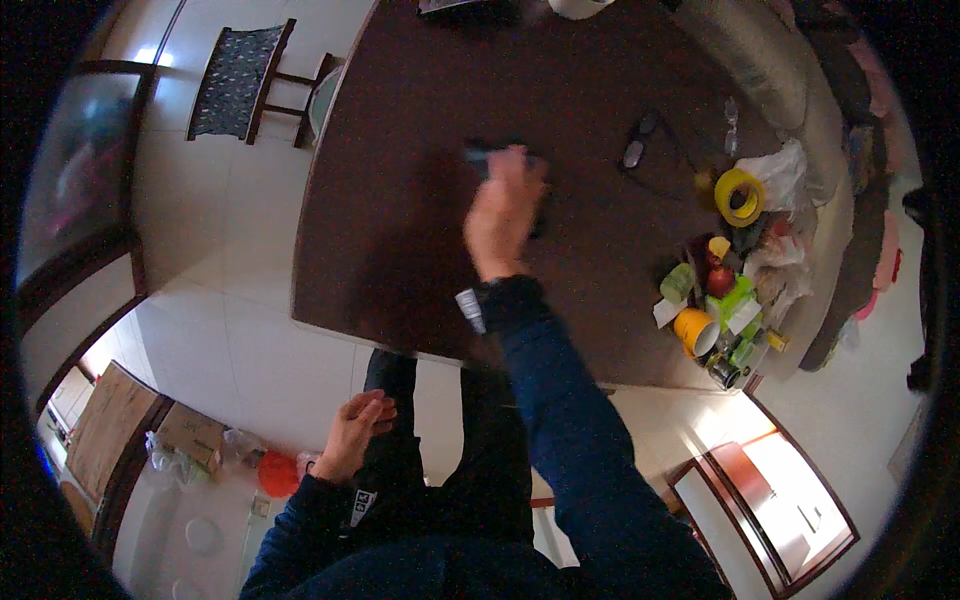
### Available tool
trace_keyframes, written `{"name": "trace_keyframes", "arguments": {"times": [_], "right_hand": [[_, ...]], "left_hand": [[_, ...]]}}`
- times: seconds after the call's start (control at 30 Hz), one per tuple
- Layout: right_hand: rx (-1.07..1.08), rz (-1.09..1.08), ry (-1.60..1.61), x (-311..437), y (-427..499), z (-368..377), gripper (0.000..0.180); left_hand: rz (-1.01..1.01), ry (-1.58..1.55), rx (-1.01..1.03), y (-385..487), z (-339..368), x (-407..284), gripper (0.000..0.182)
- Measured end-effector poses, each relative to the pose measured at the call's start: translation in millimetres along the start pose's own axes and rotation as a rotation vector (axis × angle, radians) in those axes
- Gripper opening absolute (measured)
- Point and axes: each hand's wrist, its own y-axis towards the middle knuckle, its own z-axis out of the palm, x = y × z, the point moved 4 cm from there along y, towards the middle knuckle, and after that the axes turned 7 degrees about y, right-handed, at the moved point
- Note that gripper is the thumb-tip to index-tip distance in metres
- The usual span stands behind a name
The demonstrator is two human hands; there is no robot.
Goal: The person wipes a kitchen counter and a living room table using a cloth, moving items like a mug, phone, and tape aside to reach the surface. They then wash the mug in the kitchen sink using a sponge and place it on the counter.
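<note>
My right hand (506, 210) reaches over the dark brown table (405, 247), its fingers at a small dark object (480, 150) that is blurred. Whether the fingers grip this object or only touch it cannot be told, and part of it is hidden behind them. Beside my dark trouser leg, off the table's near edge, my left hand (356, 431) hangs with its fingers slightly curled and nothing seen in it. A pair of dark-framed glasses (634, 154) lies on the table to the right of my right hand.
Yellow tape (739, 197), a red apple-like fruit (721, 281), an orange cup (696, 331) and plastic bags (776, 176) crowd the table's right side. A sofa (765, 60) borders it. A chair (240, 82) stands at the far left; a white bowl (581, 6) is at the far edge.
</note>
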Motion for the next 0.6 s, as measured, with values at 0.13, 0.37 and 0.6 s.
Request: {"name": "trace_keyframes", "arguments": {"times": [0.13, 0.37, 0.6], "right_hand": [[0.364, -0.074, 0.222, 101.8, -23.2, 38.2, 0.042], [0.061, 0.12, 0.149, -58.2, 31.5, -32.1, 0.031], [-0.112, 0.258, -0.06, -91.3, 93.8, -29.2, 0.043]], "left_hand": [[0.039, -0.015, -0.016, -1.1, -4.3, -6.1, 0.042], [0.053, -0.033, 0.02, -1.9, -11.0, -5.4, 0.046], [0.037, -0.07, 0.005, 2.8, -14.3, 0.7, 0.047]]}}
